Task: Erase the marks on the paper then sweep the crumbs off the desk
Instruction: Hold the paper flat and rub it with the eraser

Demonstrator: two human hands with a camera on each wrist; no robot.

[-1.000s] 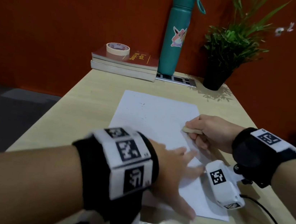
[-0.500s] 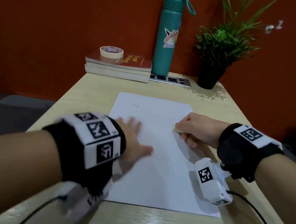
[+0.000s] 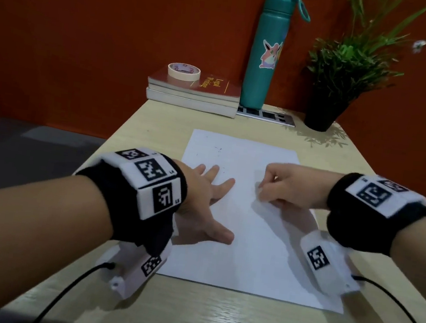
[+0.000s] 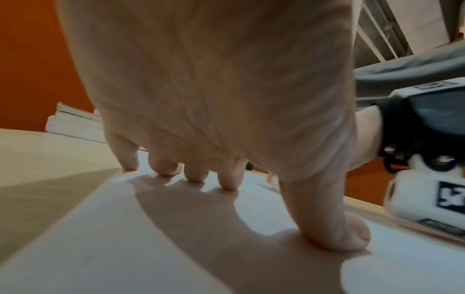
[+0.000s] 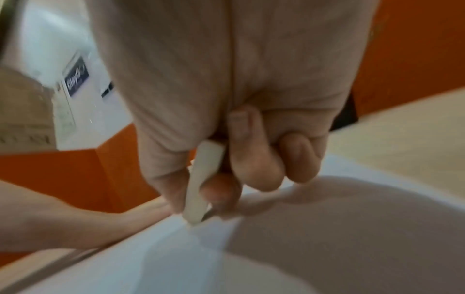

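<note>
A white sheet of paper (image 3: pixel 250 220) lies on the light wooden desk (image 3: pixel 212 321), with small dark specks (image 3: pixel 217 149) near its far left part. My left hand (image 3: pixel 209 199) lies spread flat on the sheet's left side, its fingertips (image 4: pixel 193 176) and thumb pressing the paper (image 4: pixel 125 238). My right hand (image 3: pixel 282 184) is over the sheet's right half, curled round a flat off-white eraser (image 5: pixel 201 183). The eraser's tip touches the paper (image 5: pixel 327 248). In the head view the eraser is hidden inside the fist.
At the desk's far edge stand two stacked books (image 3: pixel 193 95) with a roll of tape (image 3: pixel 183 71) on top, a tall teal bottle (image 3: pixel 268 52), a potted plant (image 3: pixel 336 77) and a flat calculator-like device (image 3: pixel 266 115). Cables (image 3: pixel 402 316) trail from both wrist cameras.
My left hand slid from the sheet's lower right across to its left side and now lies spread there. My right hand with the eraser shifted slightly leftward over the paper.
</note>
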